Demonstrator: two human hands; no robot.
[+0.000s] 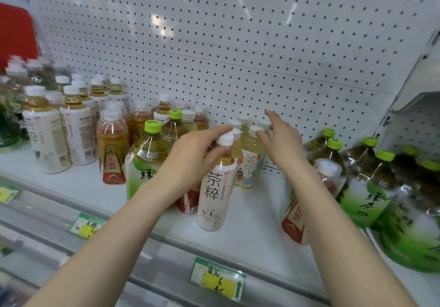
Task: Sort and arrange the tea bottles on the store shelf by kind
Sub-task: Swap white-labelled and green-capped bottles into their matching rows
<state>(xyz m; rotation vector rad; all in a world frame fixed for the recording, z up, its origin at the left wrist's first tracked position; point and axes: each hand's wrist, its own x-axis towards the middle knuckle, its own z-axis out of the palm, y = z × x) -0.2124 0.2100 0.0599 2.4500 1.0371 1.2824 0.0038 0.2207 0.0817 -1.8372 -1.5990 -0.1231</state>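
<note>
1 white-label tea bottle (214, 194) stands almost upright, cap up, near the shelf (250, 211) front, its neck gripped by the left hand (190, 154), the right hand (281, 140) spread wide over pale bottles (250, 164) behind.

Head-worn view, down onto shelf (250, 214)

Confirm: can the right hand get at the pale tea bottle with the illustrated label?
Probably yes: the right hand is open by the cap of the pale tea bottle, nothing between them. The cream-labelled bottle crowds its left side.
</note>
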